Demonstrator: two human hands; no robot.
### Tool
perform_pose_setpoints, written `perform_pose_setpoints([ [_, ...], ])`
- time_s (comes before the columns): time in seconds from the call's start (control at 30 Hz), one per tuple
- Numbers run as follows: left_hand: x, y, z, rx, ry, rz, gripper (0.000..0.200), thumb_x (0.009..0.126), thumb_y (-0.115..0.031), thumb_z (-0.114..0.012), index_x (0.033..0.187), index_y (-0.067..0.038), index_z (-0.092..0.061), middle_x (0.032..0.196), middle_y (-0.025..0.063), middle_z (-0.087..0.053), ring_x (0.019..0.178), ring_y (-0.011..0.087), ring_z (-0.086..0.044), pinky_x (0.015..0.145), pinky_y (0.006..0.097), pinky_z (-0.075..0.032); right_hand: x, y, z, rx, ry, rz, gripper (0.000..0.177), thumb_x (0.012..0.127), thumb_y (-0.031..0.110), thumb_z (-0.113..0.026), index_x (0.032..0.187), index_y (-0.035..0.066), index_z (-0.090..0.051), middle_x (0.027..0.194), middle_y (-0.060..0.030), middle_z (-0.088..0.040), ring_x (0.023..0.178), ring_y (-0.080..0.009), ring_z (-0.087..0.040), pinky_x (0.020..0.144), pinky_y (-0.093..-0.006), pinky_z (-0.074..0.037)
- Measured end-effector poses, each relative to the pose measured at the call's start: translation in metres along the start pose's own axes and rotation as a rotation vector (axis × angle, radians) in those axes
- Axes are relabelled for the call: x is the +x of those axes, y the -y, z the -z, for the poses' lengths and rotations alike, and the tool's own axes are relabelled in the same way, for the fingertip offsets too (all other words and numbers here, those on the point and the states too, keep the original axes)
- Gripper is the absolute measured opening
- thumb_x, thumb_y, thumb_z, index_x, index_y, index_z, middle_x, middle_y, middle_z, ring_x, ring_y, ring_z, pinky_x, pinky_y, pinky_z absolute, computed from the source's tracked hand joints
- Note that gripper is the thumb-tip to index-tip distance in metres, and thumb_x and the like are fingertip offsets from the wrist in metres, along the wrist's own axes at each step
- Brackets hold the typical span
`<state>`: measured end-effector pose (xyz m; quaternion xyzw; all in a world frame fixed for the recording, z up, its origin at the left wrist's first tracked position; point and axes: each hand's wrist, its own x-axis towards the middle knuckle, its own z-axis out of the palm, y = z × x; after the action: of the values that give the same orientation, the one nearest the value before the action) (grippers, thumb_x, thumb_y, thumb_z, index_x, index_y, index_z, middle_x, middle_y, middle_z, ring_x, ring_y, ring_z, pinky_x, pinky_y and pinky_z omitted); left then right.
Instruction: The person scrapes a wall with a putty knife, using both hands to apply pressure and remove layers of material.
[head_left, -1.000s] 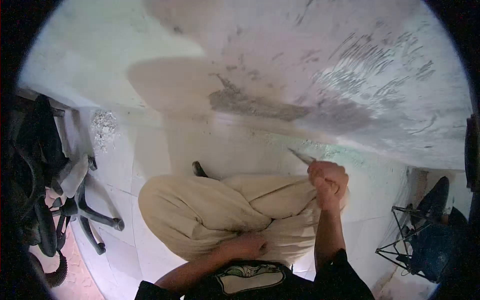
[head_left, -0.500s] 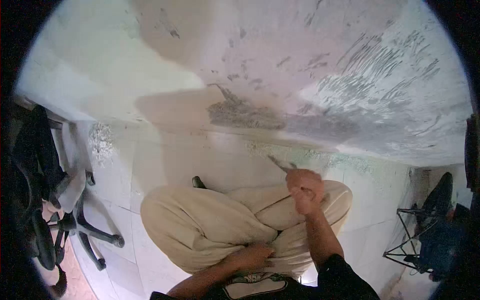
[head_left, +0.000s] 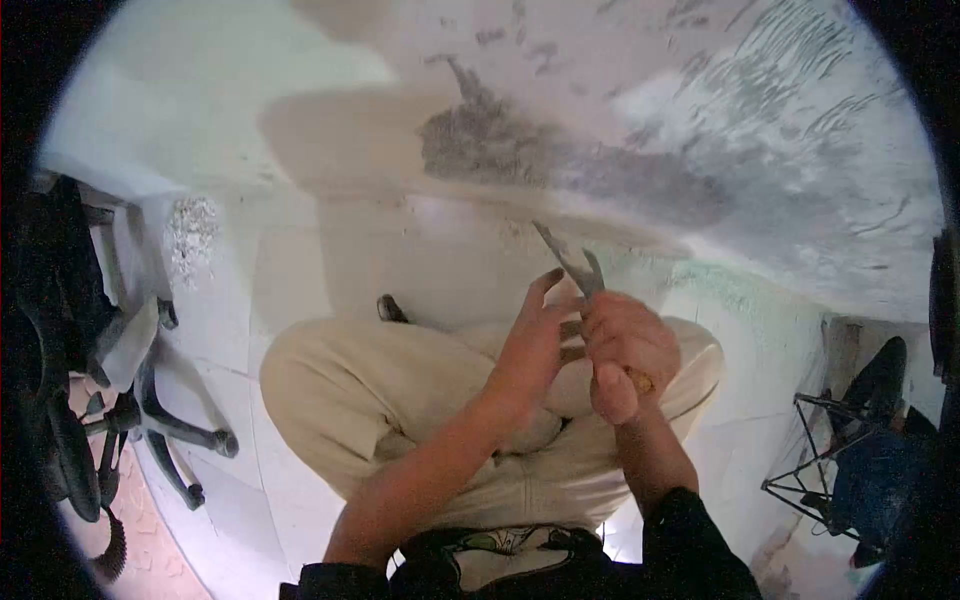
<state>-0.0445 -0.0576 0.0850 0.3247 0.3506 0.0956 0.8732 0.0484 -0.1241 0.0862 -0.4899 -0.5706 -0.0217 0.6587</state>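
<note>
Both hands were on the metal-bladed tool (head_left: 563, 256) above the knees (head_left: 380, 390), near the scraped wall (head_left: 600, 150): right hand (head_left: 628, 352) fisted tight round its handle, left hand (head_left: 533, 345) open-fingered, fingertips touching the blade.

Thin grey metal tool (head_left: 562, 258) points up-left, handle gripped.
</note>
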Motion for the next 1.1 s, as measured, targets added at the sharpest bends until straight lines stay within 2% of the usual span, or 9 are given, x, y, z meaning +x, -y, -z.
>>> perform_pose_setpoints([
  [0.03, 0.01, -0.005, -0.004, -0.439, -0.011, 0.211, 0.053, 0.092, -0.038, -0.051, 0.131, -0.005, -0.037, 0.112, 0.0113, -0.05, 0.095, 0.0207, -0.053, 0.08, 0.0365, -0.045, 0.007, 0.001, -0.001, 0.007, 0.01, -0.019, 0.027, 0.077, 0.014, -0.053, 0.055, -0.001, -0.046, 0.049, -0.0078, -0.044, 0.043, -0.0226, -0.043, 0.046, -0.0344, -0.039],
  [0.17, 0.052, -0.033, -0.016, -0.509, -0.131, 0.002, 0.05, 0.093, -0.043, -0.047, 0.126, -0.005, -0.043, 0.104, 0.0058, -0.051, 0.093, 0.0184, -0.048, 0.081, 0.0348, -0.044, 0.031, -0.026, 0.006, -0.051, 0.227, 0.007, 0.015, 0.067, 0.011, -0.058, 0.057, 0.002, -0.051, 0.056, -0.0101, -0.052, 0.05, -0.0276, -0.054, 0.057, -0.0379, -0.048],
  [0.33, 0.073, -0.026, -0.003, -0.331, -0.06, -0.078, 0.025, 0.092, -0.02, -0.05, 0.108, -0.002, -0.056, 0.096, 0.007, -0.059, 0.091, 0.0188, -0.056, 0.082, 0.0334, -0.045, 0.023, -0.04, -0.001, -0.045, 0.103, -0.08, 0.014, 0.065, 0.01, -0.057, 0.056, 0.003, -0.049, 0.054, -0.009, -0.05, 0.049, -0.027, -0.053, 0.055, -0.037, -0.048],
  [0.4, 0.076, -0.026, -0.001, -0.313, -0.075, -0.125, 0.024, 0.091, -0.02, -0.051, 0.106, -0.002, -0.057, 0.097, 0.0072, -0.06, 0.089, 0.0177, -0.057, 0.079, 0.0324, -0.046, 0.029, -0.038, -0.001, -0.02, 0.118, 0.105, 0.029, 0.077, 0.014, -0.053, 0.053, 0.001, -0.044, 0.049, -0.0073, -0.045, 0.042, -0.0226, -0.046, 0.046, -0.0335, -0.043],
  [0.63, 0.072, -0.028, -0.002, -0.174, -0.177, -0.195, 0.025, 0.085, -0.015, -0.06, 0.104, 0.002, -0.059, 0.091, 0.0074, -0.062, 0.08, 0.0161, -0.06, 0.07, 0.0287, -0.048, 0.027, -0.045, -0.011, 0.103, 0.067, 0.031, 0.029, 0.076, 0.015, -0.054, 0.053, 0.0, -0.046, 0.049, -0.0071, -0.045, 0.041, -0.0224, -0.046, 0.046, -0.0344, -0.045],
  [0.77, 0.076, -0.025, 0.006, -0.151, -0.109, -0.279, 0.027, 0.083, -0.014, -0.062, 0.104, 0.003, -0.059, 0.092, 0.007, -0.062, 0.08, 0.0165, -0.059, 0.071, 0.0287, -0.048, 0.024, -0.042, -0.011, 0.003, 0.079, 0.128, 0.027, 0.076, 0.013, -0.053, 0.053, 0.0, -0.047, 0.049, -0.0076, -0.045, 0.041, -0.0225, -0.046, 0.046, -0.0352, -0.044],
  [0.83, 0.073, -0.028, -0.001, -0.072, -0.217, -0.266, 0.021, 0.085, -0.009, -0.058, 0.101, 0.004, -0.058, 0.092, 0.0068, -0.06, 0.079, 0.0138, -0.055, 0.069, 0.0284, -0.048, 0.022, -0.043, -0.013, -0.041, 0.017, 0.21, 0.026, 0.076, 0.013, -0.052, 0.054, 0.0, -0.047, 0.049, -0.008, -0.045, 0.042, -0.0226, -0.046, 0.046, -0.0358, -0.044],
  [0.9, 0.082, -0.031, 0.003, -0.105, -0.2, -0.279, 0.019, 0.085, -0.008, -0.058, 0.1, 0.004, -0.059, 0.09, 0.0066, -0.06, 0.078, 0.0138, -0.055, 0.068, 0.0285, -0.048, 0.014, -0.047, -0.013, 0.164, 0.045, -0.017, 0.027, 0.076, 0.012, -0.052, 0.053, 0.0, -0.047, 0.05, -0.0083, -0.046, 0.043, -0.0237, -0.047, 0.048, -0.0365, -0.045],
  [1.1, 0.071, -0.028, 0.0, -0.129, -0.186, -0.282, 0.013, 0.086, -0.007, -0.055, 0.095, 0.002, -0.059, 0.086, 0.0059, -0.059, 0.075, 0.013, -0.055, 0.066, 0.0284, -0.047, 0.019, -0.038, -0.008, 0.117, 0.095, 0.046, 0.025, 0.075, 0.01, -0.051, 0.054, -0.002, -0.047, 0.051, -0.0091, -0.046, 0.043, -0.024, -0.044, 0.048, -0.0354, -0.043],
])
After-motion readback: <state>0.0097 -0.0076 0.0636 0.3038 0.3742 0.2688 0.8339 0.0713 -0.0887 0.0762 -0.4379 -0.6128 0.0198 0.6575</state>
